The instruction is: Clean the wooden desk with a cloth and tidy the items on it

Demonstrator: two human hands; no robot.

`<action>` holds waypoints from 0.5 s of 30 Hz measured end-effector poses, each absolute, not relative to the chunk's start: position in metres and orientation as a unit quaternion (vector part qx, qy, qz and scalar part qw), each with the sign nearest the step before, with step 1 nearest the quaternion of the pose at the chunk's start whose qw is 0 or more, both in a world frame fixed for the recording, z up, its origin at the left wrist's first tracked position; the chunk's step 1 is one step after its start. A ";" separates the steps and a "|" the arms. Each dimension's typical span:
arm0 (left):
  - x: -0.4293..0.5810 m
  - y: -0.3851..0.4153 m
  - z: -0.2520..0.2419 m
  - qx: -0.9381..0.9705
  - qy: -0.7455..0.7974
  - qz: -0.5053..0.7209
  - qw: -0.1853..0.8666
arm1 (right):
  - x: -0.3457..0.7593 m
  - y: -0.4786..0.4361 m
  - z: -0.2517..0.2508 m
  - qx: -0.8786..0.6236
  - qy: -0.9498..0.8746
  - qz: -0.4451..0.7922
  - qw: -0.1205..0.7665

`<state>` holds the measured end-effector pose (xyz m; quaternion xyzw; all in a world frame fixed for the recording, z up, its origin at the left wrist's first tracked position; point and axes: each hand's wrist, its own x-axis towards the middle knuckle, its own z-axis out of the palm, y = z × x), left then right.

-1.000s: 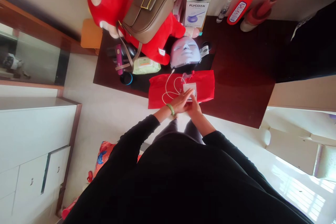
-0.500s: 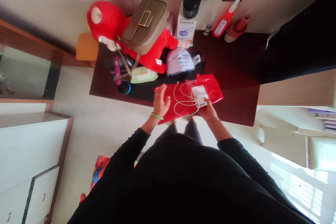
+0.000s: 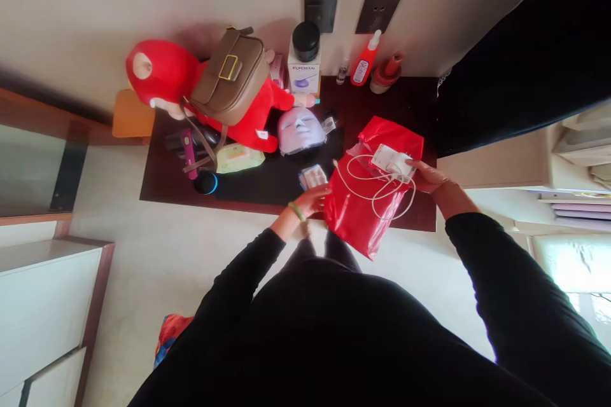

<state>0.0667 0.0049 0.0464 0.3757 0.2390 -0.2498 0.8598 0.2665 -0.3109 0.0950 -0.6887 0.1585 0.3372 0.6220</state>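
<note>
White box [image 3: 380, 157] over red plastic bag [image 3: 356, 221] is grasped by our right hand [image 3: 429, 179]; whether our left hand [image 3: 312, 201] grips, we cannot tell.

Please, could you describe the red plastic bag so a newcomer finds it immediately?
On the dark brown table, find the near edge between left hand and right hand. The red plastic bag overhangs it, under a looped white cable. Unlike the red plush toy, it is flat and glossy.
</note>
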 end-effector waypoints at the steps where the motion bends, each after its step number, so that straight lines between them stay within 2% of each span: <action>1: 0.074 -0.009 0.045 0.396 0.227 -0.250 0.854 | 0.279 -0.314 0.098 -0.697 0.166 0.343 0.608; 7: 0.103 -0.081 0.035 0.437 0.218 -0.220 0.844 | 0.349 -0.320 0.105 -0.729 0.181 0.371 0.546; 11: 0.126 -0.098 0.035 0.421 0.286 -0.222 0.832 | 0.393 -0.320 0.097 -0.741 0.180 0.397 0.511; 13: 0.138 -0.086 0.042 0.393 0.351 -0.157 0.835 | 0.415 -0.320 0.088 -0.748 0.169 0.418 0.487; 15: 0.151 -0.061 0.054 0.328 0.418 -0.028 0.847 | 0.433 -0.321 0.078 -0.752 0.152 0.441 0.465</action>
